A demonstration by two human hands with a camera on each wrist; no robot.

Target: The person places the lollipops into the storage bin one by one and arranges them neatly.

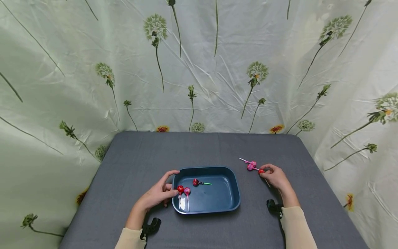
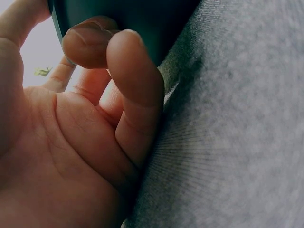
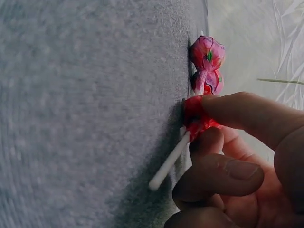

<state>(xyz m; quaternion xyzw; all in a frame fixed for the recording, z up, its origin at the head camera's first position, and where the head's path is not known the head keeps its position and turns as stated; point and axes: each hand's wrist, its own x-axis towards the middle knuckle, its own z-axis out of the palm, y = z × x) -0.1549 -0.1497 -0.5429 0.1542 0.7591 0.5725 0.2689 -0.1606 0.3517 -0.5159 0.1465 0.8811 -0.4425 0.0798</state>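
Note:
My right hand (image 1: 276, 177) pinches a red-wrapped lollipop (image 3: 194, 110) by its head, low over the cloth, its white stick slanting toward me. Two pink lollipops (image 1: 250, 167) lie just left of those fingertips. On the other side, my left hand (image 1: 157, 192) grips the left end of a blue tray (image 1: 214, 210), thumb over the rim and other fingers along the outside. Inside the tray are a red lollipop (image 1: 180, 189), a pink lollipop (image 1: 187, 191) and a dark red lollipop (image 1: 195, 182) with a green stick. The left wrist view shows curled fingers (image 2: 135, 71) against the tray's side.
A grey cloth (image 1: 199, 148) covers the table under everything. Behind and at both sides hangs a pale curtain (image 1: 205, 69) printed with dandelions. Black straps with small cameras sit on both wrists.

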